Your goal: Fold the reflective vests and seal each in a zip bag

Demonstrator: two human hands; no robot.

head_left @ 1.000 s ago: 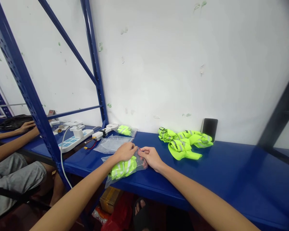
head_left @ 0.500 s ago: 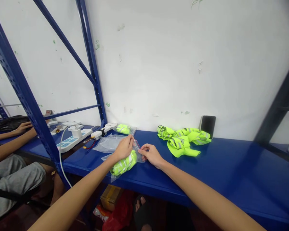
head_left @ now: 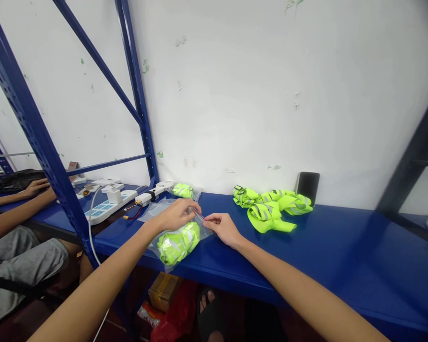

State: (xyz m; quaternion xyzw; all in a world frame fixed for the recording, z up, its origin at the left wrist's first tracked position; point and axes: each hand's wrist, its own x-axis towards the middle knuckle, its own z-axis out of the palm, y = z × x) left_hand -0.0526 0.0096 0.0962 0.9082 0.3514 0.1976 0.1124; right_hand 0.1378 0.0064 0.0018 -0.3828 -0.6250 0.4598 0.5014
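A clear plastic bag with a folded yellow-green reflective vest (head_left: 178,243) inside lies at the front edge of the blue table. My left hand (head_left: 181,213) grips the bag's top edge, fingers bent over it. At the right end of that edge, near a thin red line, my right hand (head_left: 223,227) pinches the plastic between thumb and index finger. Two loose yellow-green reflective bundles (head_left: 267,216) lie to the right of my hands. Behind my left hand sits another bagged yellow-green bundle (head_left: 183,191).
A black phone (head_left: 307,187) leans against the wall. A power strip (head_left: 110,207), a white fan (head_left: 157,191) and wires are at the left, beside a blue rack post (head_left: 50,147). Another person's hands (head_left: 35,187) rest on the left table. A box (head_left: 165,290) is below.
My left hand has moved slightly left and flattened over the bag's top edge. The bagged vest has shifted a little left and shows more. My right hand stays at the edge's right end.
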